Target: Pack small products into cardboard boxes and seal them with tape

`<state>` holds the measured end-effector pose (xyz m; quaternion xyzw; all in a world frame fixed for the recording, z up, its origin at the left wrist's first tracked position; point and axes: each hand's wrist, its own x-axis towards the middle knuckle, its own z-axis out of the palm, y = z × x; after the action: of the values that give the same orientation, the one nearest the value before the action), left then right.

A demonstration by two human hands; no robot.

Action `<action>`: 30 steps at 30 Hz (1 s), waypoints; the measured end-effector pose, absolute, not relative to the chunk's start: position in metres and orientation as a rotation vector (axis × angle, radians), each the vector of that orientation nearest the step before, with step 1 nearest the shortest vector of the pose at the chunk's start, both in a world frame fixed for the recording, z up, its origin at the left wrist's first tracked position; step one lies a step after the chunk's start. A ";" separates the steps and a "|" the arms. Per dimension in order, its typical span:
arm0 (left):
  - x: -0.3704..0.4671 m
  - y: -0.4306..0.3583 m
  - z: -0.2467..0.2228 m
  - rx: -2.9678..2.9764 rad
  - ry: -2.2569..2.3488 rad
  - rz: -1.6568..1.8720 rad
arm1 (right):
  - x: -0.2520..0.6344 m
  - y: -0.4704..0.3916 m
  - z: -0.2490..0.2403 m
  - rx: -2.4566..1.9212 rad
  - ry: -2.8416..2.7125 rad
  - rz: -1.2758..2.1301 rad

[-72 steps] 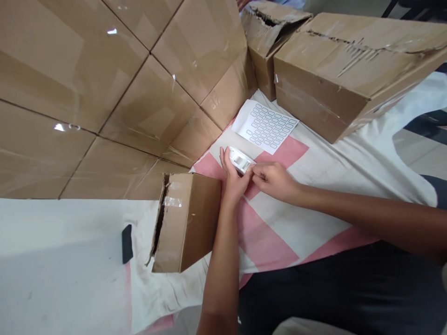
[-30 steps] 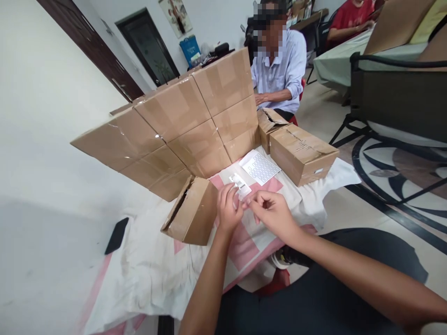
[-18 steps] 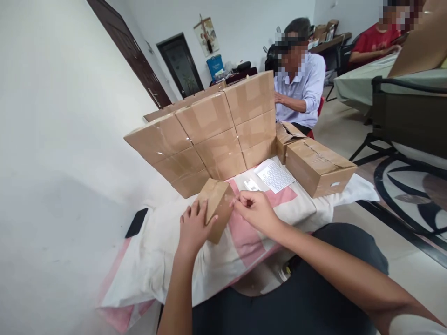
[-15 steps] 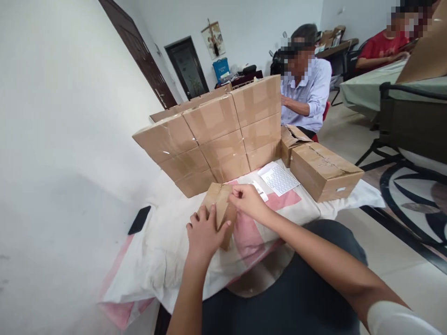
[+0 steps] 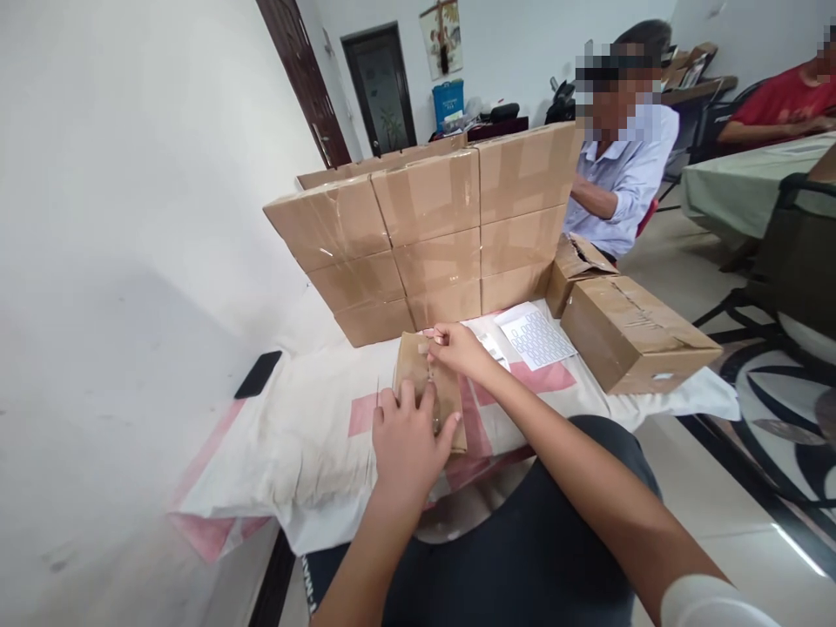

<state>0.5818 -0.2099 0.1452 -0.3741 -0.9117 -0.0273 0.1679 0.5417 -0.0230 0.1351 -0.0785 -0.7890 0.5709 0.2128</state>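
Observation:
A small brown cardboard box lies on the cloth-covered table in front of me. My left hand rests on its near left part with the fingers spread. At the box's far end my right hand is pinched, thumb against fingers, and what it holds is too small to make out. A pale bit, perhaps tape or a label, shows on the box beside those fingertips. Right of the box lie sheets with blue oval labels.
Behind the box stands a wall of stacked cartons. Two more boxes, one nearer, stand at the right. A black phone lies at the left edge. One person sits behind the cartons, another in red at the far right.
The view has shifted. The small box now shows more of its top and stands straighter in view. My left hand still lies on it, and my right hand remains at its far end.

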 end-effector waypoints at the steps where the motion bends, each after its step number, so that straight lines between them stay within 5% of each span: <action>1: 0.583 -0.208 0.145 -1.064 -2.602 -0.087 | 0.539 -0.025 0.136 -0.207 -2.181 1.618; 30: 0.598 -0.197 0.132 -1.096 -2.477 -0.229 | 0.551 -0.015 0.123 -0.260 -1.913 1.824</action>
<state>0.5978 -0.1970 0.1325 -0.3943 -0.8908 -0.0825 0.2101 0.5514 -0.0147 0.1234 -0.0951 -0.6991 0.6666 0.2405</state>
